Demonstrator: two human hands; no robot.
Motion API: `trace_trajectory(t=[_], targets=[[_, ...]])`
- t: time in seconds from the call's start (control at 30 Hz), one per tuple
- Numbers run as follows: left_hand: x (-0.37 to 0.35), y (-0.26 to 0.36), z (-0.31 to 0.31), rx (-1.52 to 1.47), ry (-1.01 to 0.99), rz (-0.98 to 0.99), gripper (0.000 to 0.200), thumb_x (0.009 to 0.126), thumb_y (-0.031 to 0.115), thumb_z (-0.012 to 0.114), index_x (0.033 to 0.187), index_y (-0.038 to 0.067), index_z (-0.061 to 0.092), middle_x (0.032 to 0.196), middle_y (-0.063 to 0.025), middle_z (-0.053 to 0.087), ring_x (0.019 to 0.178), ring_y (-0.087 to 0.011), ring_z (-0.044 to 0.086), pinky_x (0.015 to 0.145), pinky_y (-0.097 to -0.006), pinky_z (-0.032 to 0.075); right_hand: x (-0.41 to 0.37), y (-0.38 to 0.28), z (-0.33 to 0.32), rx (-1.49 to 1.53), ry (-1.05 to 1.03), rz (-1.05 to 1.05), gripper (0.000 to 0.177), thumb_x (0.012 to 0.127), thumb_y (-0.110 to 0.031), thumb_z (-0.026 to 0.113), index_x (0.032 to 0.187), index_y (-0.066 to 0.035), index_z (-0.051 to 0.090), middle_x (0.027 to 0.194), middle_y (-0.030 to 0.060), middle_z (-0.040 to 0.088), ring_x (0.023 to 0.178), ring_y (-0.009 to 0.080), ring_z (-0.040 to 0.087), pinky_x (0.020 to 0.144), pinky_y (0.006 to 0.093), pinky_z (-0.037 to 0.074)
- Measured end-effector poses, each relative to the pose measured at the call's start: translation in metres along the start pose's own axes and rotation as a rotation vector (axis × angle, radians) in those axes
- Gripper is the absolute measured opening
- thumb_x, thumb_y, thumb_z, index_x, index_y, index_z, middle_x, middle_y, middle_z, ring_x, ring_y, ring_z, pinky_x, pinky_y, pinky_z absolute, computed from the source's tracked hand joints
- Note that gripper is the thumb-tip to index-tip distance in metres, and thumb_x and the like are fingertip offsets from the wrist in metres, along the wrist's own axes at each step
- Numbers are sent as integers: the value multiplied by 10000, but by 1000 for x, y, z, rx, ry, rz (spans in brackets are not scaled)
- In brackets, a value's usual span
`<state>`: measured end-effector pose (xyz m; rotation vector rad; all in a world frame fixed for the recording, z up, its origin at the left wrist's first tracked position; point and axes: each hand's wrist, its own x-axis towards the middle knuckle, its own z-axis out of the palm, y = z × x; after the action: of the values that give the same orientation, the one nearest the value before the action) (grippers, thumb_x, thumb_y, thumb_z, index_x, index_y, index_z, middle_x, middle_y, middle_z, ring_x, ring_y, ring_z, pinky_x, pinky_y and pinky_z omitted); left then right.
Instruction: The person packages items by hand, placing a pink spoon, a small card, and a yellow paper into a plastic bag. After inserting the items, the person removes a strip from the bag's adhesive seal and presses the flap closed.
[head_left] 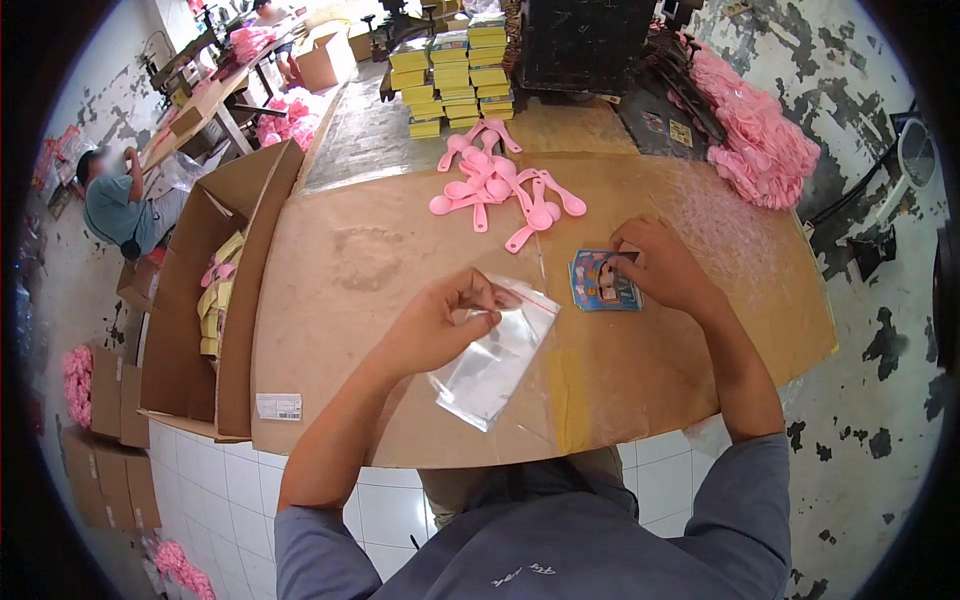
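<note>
Left hand (pixel 440 325) pinches the top edge of a clear plastic bag (pixel 495 360), fingers closed on it, and the bag hangs down over the cardboard sheet (pixel 360 260). Right hand (pixel 660 265) has thumb and fingertips closed on the upper corner of a small printed card (pixel 600 285), which lies flat just right of the bag. Beyond them sits a loose heap of pink spoons (pixel 500 185). An open carton (pixel 190 300) stands at the sheet's left edge, and stacked yellow boxes (pixel 450 75) stand farther back.
</note>
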<state>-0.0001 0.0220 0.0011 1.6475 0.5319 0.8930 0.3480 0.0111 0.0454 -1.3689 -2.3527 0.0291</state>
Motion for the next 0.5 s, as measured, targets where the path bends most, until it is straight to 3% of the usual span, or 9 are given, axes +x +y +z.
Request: trace_trajectory(t=[0.1, 0.2, 0.3, 0.5], targets=[[2, 9, -5, -266, -49, -257, 307, 976, -2, 646, 1238, 35, 490, 1071, -172, 748, 995, -207, 734, 855, -328, 579, 11, -36, -18, 457, -111, 246, 229, 877, -68, 744, 1090, -30, 670, 1049, 67, 692, 957, 179, 666, 833, 350, 514], [4, 18, 6, -306, 45, -284, 421, 984, 31, 675, 1341, 24, 452, 1024, -186, 759, 938, -210, 750, 852, -295, 571, 15, -62, -15, 949, -114, 263, 211, 929, -53, 709, 1134, -22, 666, 1076, 42, 690, 999, 101, 646, 836, 299, 517], [4, 17, 7, -230, 59, -301, 516, 965, 16, 697, 1408, 4, 434, 1009, -181, 768, 940, -193, 751, 839, -292, 571, 11, -62, 10, 962, 58, 228, 222, 941, -82, 702, 1151, -14, 682, 1059, 69, 723, 948, 102, 670, 837, 288, 547], [4, 13, 11, -182, 93, -317, 559, 925, 9, 749, 1407, -18, 467, 980, -173, 773, 925, -162, 747, 837, -276, 562, 5, -58, 25, 810, 147, 190, 206, 950, -37, 687, 1154, -9, 687, 1075, 51, 698, 948, 111, 666, 855, 285, 533]])
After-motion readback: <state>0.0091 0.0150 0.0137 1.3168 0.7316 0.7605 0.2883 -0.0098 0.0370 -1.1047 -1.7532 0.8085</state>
